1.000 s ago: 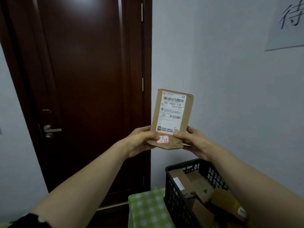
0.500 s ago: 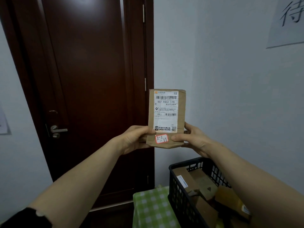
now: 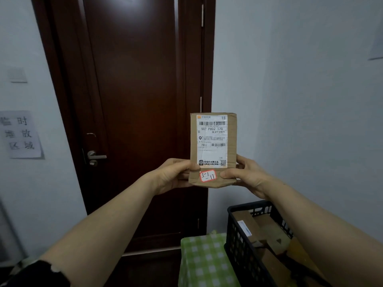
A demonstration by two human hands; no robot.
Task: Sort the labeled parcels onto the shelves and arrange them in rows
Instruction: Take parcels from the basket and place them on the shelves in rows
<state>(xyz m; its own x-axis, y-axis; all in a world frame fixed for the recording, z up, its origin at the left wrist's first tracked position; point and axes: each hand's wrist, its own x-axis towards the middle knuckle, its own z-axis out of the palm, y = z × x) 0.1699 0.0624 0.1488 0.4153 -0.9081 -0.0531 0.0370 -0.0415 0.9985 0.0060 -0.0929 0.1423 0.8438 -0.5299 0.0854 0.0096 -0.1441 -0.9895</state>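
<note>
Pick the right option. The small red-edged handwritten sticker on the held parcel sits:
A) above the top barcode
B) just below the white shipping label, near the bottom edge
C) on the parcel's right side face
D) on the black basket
B: the red-edged sticker lies on the parcel directly under the white shipping label, between the left hand and the right hand.

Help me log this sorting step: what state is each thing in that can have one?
parcel: upright, label facing the camera, held off any surface.
left hand: grips the parcel's lower left corner.
right hand: grips its lower right corner.
door: closed.
door handle: level.
black crate: holding more parcels.
</note>
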